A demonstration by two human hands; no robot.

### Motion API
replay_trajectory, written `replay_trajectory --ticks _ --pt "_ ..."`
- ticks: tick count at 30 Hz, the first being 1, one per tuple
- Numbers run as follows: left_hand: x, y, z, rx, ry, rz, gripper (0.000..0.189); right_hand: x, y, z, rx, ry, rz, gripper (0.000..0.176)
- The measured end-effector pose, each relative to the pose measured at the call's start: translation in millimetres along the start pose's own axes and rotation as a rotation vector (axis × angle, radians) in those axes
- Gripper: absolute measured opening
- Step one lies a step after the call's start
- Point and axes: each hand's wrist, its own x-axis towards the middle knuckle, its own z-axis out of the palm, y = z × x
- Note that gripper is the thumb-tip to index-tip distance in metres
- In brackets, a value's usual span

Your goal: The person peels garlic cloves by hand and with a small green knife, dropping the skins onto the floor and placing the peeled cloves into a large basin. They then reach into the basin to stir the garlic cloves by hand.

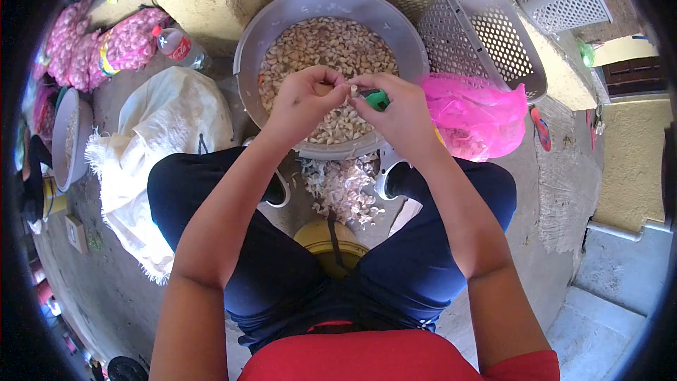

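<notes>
Both hands meet above a wide grey basin point(246, 49) of garlic cloves point(331, 37). My left hand point(305, 102) is closed in a pinch at a small pale garlic clove point(353, 89), partly hidden between the fingertips. My right hand point(398, 107) is closed around a small knife with a green handle point(377, 101); its short blade points toward the left fingers and is mostly covered. Thumb and fingers of the two hands almost touch. Papery garlic skins point(344, 187) lie heaped on the ground below the basin, between my feet.
A pink plastic bag point(486, 120) and a perforated grey basket point(458, 35) stand right of the basin. To the left are a white woven sack point(173, 109), a Coca-Cola bottle point(180, 48) and pink mesh bags of garlic point(127, 39). A yellow bucket point(317, 236) is between my legs.
</notes>
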Motion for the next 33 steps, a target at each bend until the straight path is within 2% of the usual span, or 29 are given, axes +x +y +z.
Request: replay_trajectory --ticks 2,5,11,17,20,23,33 --pt "2 -12 3 0.084 0.082 0.139 0.016 -1 -1 0 0.109 -0.004 0.061 0.025" --pt "0 5 0 0.034 0.084 -0.078 0.016 -1 -8 -5 0.209 -0.040 0.301 0.026" --pt "-7 12 5 -0.036 0.016 0.101 0.018 0 -3 -5 0.118 -0.001 0.084 0.025" --pt "-7 13 4 0.036 0.008 0.057 0.016 -2 -3 -3 -0.038 0.005 -0.015 0.023" --pt "-6 7 5 0.149 0.049 0.123 0.014 -3 0 -1 -0.127 -0.021 -0.027 0.023" --pt "-8 5 7 0.236 0.107 0.269 0.013 -5 3 0 -0.190 -0.015 -0.084 0.026" --pt "-12 8 13 0.371 0.211 0.399 0.011 -10 -3 5 -0.335 -0.013 -0.207 0.037"
